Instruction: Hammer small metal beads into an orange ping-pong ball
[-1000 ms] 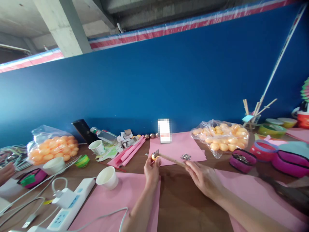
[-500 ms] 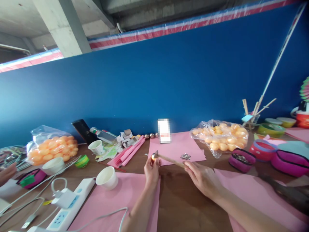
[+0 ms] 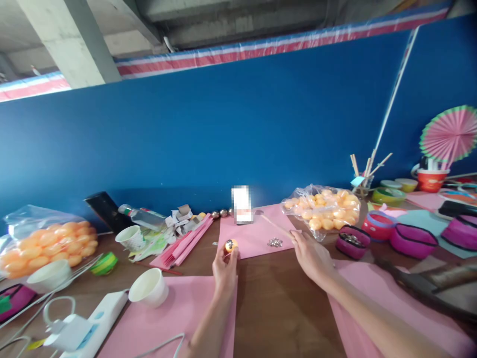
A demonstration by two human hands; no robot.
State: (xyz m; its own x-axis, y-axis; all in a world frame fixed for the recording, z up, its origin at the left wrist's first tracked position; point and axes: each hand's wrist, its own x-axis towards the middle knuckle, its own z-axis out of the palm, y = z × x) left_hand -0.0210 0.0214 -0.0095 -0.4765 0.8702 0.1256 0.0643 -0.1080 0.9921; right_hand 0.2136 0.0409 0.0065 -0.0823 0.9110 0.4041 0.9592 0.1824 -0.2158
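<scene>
You have a small ball (image 3: 231,245) in your left hand (image 3: 225,271), pinched between thumb and fingers, at the near left corner of the far pink sheet (image 3: 281,216). The ball is pale orange, with a cluster of shiny silver bits on its upper side — they are small from here, so their shape and number are hard to make out. Being round, it gets its direction from that decorated patch, which faces upward and partly toward you, with bare orange showing around it. Your right hand (image 3: 312,254) grips the near end of a thin stick (image 3: 278,224), thumb and fingers closed on it. The stick is straight and pale tan like wood, with a flat greyish head at its far end. Its long axis slants away from your right hand toward the far left — the head points toward the blurred white block (image 3: 243,205) at the back of the sheet and is apart from the ball. On the near side of the stick, between your hands, lies a pile of silver bits (image 3: 275,242) on the same sheet. A clear bag (image 3: 318,233) of orange balls lies just beyond your right hand, and a magenta pouch (image 3: 345,251) of metal pieces sits to the right.
</scene>
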